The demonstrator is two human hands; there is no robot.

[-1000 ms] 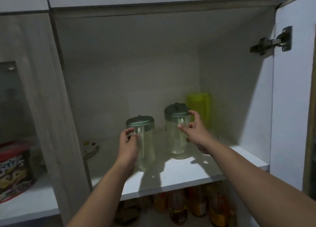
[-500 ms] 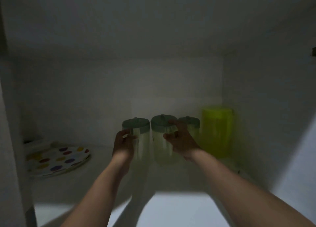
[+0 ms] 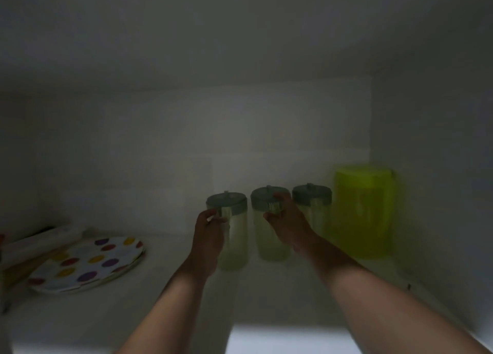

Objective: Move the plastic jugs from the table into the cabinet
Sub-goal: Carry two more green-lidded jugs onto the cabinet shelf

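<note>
Three clear plastic jugs with grey-green lids stand in a row deep on the cabinet shelf (image 3: 149, 313). My left hand (image 3: 209, 235) grips the handle of the left jug (image 3: 234, 236). My right hand (image 3: 286, 221) is closed on the handle of the middle jug (image 3: 268, 244). The right jug (image 3: 314, 207) stands untouched just behind my right hand. A taller yellow-green jug (image 3: 361, 212) stands beside it in the back right corner.
A stack of polka-dot plates (image 3: 88, 263) lies on the shelf at the left, with pale flat items (image 3: 40, 243) behind it. The cabinet's right wall (image 3: 432, 180) is close to the yellow-green jug. The interior is dim.
My view has moved deep into the cabinet. Both hands have carried their jugs from the shelf's front to the back, next to a third jug that came into view.
</note>
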